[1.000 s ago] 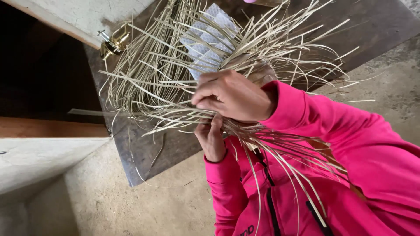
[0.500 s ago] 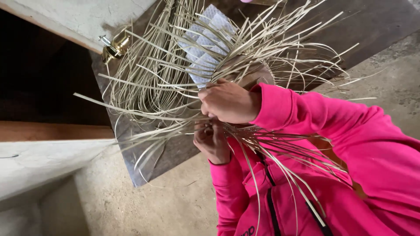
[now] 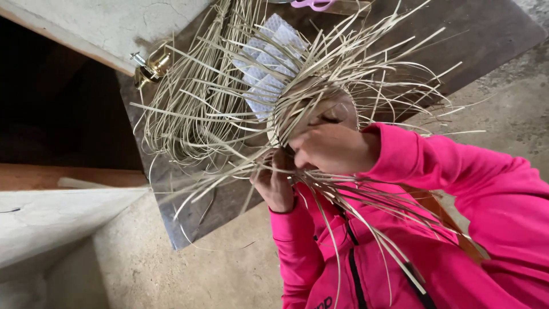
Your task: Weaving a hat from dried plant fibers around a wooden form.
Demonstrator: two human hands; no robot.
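Observation:
Both my hands, in pink sleeves, grip a half-woven straw piece (image 3: 303,103) with a round woven centre and many long loose strands fanning out all around. My right hand (image 3: 334,150) closes over the woven edge from the right. Just below it, my left hand (image 3: 274,184) pinches strands from underneath. More strands (image 3: 366,217) trail down over my pink jacket (image 3: 400,263).
The work hangs over a dark wooden board (image 3: 486,34). A white and blue patterned packet (image 3: 269,63) and a bundle of loose straw (image 3: 189,114) lie on it. A brass knob (image 3: 151,64) is at its left corner, pink scissor handles (image 3: 311,4) at the top. Concrete floor (image 3: 171,274) lies below.
The straw piece and both hands have shifted right in the view. The right hand has moved from the front of the weave to its right edge.

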